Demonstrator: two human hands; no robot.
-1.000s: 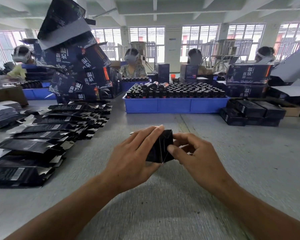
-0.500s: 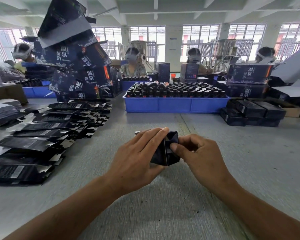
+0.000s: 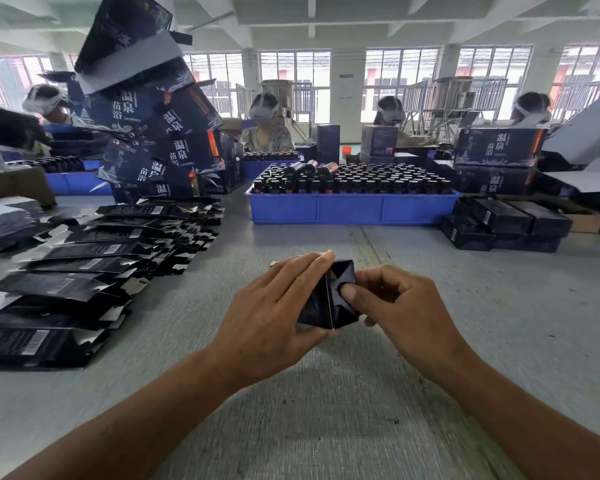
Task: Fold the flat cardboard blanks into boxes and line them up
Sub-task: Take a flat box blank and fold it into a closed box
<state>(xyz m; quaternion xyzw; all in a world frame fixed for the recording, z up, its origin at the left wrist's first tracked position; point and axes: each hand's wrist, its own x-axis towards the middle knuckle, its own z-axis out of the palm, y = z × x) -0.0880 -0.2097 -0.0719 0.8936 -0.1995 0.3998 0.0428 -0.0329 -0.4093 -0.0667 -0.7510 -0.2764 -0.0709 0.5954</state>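
A small black cardboard box [image 3: 340,308] is held end-on toward me above the grey table [image 3: 326,410]. My left hand [image 3: 274,317] wraps its left side, fingers lying over the top. My right hand [image 3: 399,306] grips the right side, its thumb pressing into the folded end flaps. Most of the box's length is hidden behind my hands. A long overlapping row of flat black blanks [image 3: 84,271] lies on the table to my left. Several folded black boxes [image 3: 506,223] are stacked at the right.
A blue tray [image 3: 354,209] full of dark bottles stands across the table ahead. A leaning pile of large printed cartons [image 3: 153,133] rises at the back left. Several people sit at the far side, working. More cartons [image 3: 496,157] and grey sheets sit at the far right.
The box and both hands have shifted slightly right and up. My right thumb has pushed further into the end flaps, which now look more closed.
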